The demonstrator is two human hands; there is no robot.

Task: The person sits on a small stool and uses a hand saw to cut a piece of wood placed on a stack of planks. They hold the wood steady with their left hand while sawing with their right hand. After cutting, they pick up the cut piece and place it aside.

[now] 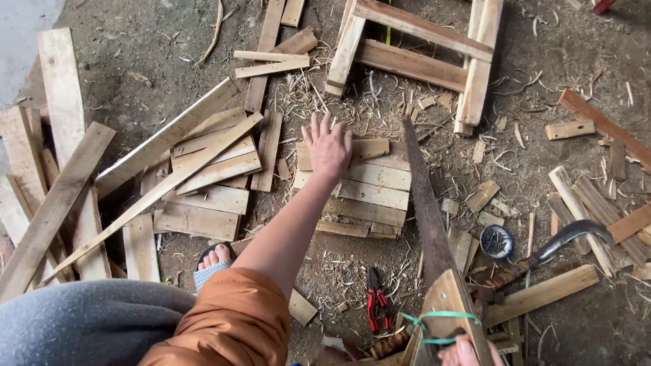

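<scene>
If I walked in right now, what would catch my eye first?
Probably the left hand, spread flat on a stack of short boards at the centre of the dirt floor. Next, the long handsaw, gripped by the right hand at the bottom edge. Red-handled pliers lie in shavings nearby, and a curved sickle lies to the right.

The dirt floor [169, 41] is strewn with wood shavings and offcuts. Long planks [64, 196] lie crossed in a heap at the left, shorter boards [210, 183] beside them. A small stack of cut boards [369, 190] sits in the middle, with a rough wooden frame [413, 47] lying just beyond it. Red-handled pliers [377, 305] lie near the bottom, a round tin of nails [496, 241] to their right, and a curved sickle [556, 245] beside that. More sticks and slats [597, 210] are scattered along the right side.
</scene>
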